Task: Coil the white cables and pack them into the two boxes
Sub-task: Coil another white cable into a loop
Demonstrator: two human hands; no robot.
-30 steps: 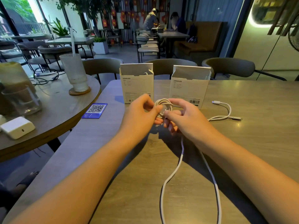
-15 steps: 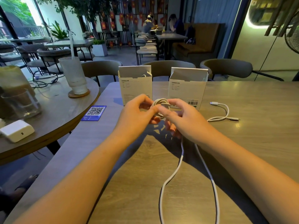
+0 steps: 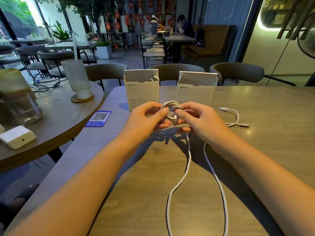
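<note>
White cable [image 3: 171,108] coil | pinched between left hand [image 3: 148,118] and right hand [image 3: 197,118] grips | tail loops toward viewer

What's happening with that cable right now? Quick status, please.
Left hand and right hand both pinching the white coil. Long loop of cable not yet wound. Both boxes open. Nothing in the way.

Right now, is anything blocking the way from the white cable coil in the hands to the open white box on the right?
Nothing visible does. The white cable coil, held by the left hand and right hand, sits just in front of the open white cardboard box on the right, with only bare wooden table between.
</note>
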